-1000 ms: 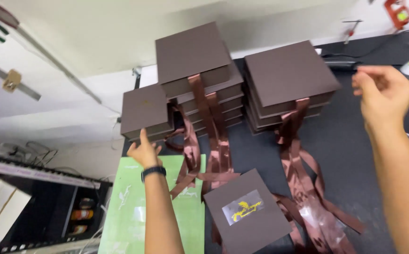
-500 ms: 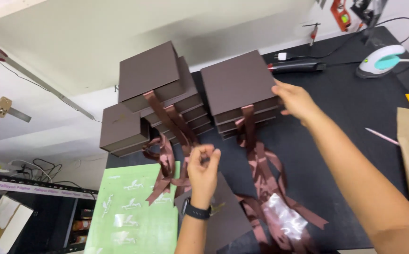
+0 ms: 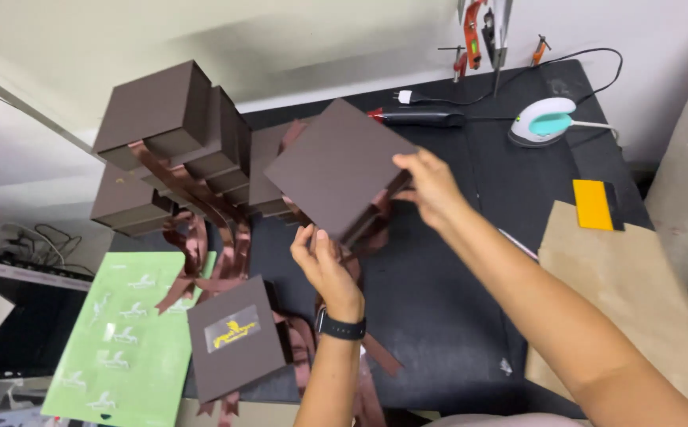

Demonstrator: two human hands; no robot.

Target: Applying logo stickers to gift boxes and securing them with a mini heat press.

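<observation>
Brown box (image 3: 336,166) now off the stack, tilted, right hand (image 3: 432,188) pinching at 3 o'clock, left hand (image 3: 324,265) cupped at 6; fingertips hidden.

My black worktop (image 3: 439,292) carries stacked brown boxes (image 3: 178,134), a green sheet (image 3: 122,340), one labelled box (image 3: 235,338), brown paper (image 3: 628,292), a yellow card (image 3: 593,204) and a small iron (image 3: 548,120).
</observation>
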